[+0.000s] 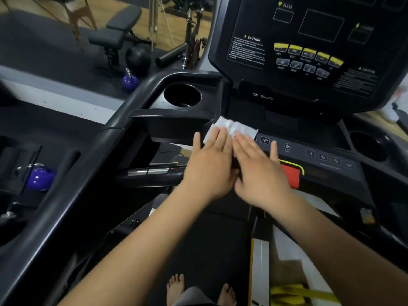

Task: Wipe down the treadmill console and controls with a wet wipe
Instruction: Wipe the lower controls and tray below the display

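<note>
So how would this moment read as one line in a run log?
left hand: flat on wet wipe | right hand: flat on wet wipe | wipe location: lower control panel, left end | display console: no hand on it

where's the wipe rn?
Head view, centre: the wet wipe lies at the left end of the control strip, pressed by the left hand and right hand, left of the 12 button, below the left cup holder.

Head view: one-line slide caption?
The left hand and right hand press a white wipe flat against the treadmill's lower control panel.

Wood floor (44, 16), dark mat (44, 47); bench (117, 34), black ball (138, 59), purple kettlebell (130, 79) nr it.
</note>
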Demonstrator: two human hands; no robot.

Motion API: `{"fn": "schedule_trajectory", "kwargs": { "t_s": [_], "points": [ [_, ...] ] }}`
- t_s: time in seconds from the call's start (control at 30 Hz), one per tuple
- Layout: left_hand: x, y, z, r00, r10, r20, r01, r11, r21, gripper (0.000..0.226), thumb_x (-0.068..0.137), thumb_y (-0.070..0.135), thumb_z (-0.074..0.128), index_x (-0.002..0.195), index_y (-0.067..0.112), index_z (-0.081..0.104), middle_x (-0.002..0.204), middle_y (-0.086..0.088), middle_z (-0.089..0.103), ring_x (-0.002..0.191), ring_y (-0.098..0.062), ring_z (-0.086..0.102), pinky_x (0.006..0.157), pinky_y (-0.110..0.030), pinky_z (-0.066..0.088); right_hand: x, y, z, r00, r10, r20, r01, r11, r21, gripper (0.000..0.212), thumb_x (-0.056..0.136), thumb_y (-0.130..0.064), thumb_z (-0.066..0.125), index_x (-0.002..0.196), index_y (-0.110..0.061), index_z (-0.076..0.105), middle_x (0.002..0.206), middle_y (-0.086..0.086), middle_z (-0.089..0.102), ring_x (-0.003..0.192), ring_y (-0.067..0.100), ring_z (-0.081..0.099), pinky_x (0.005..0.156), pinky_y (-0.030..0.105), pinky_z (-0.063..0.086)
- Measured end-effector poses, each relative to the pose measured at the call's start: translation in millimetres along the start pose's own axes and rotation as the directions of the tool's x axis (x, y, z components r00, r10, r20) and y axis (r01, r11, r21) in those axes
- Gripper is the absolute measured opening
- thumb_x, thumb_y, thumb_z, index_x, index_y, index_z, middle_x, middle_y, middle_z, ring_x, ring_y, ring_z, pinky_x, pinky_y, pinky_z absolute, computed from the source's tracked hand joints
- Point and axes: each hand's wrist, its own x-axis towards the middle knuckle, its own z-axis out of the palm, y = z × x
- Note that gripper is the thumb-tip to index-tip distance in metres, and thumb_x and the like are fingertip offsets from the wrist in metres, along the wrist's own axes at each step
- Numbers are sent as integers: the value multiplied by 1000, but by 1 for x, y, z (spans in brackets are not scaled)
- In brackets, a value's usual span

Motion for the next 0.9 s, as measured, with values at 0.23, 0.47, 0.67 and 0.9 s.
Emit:
{"fn": "schedule_trajectory", "kwargs": {
  "t_s": [0.23,0.47,0.67,0.9],
  "points": [
    [-22,24,-9,997,38,60,-46,989,142,74,99,48,29,155,8,3,162,-16,14,151,-29,4,114,-64,-10,-36,2,6,1000,11,4,-11,1000,-7,95,82,-36,54,155,-18,-3,163,-4,-7,148,10,-8,117,58,-5],
    [15,53,-11,990,63,128,-86,979,186,79,98,46,32,154,5,-6,162,-21,0,150,-36,-5,115,-65,-6,-19,33,-7,989,126,76,-124,992,-23,97,83,-33,57,154,-20,-8,163,-6,-11,148,8,-9,117,58,-8],
    [23,60,-17,979,144,141,-176,953,245,81,94,49,40,155,7,5,156,-21,23,146,-37,14,115,-65,-5,-27,37,-11,980,165,115,-164,986,-18,101,82,-38,58,154,-19,-9,163,-4,-12,148,10,-9,116,60,-6],
    [-3,90,-9,965,175,194,-218,949,228,76,100,41,31,152,0,-6,159,-31,3,148,-45,2,115,-63,-10,-66,47,0,978,162,131,-163,987,-9,99,84,-37,56,153,-23,-13,161,-8,-17,144,7,-20,115,58,-12]
  ]
}}
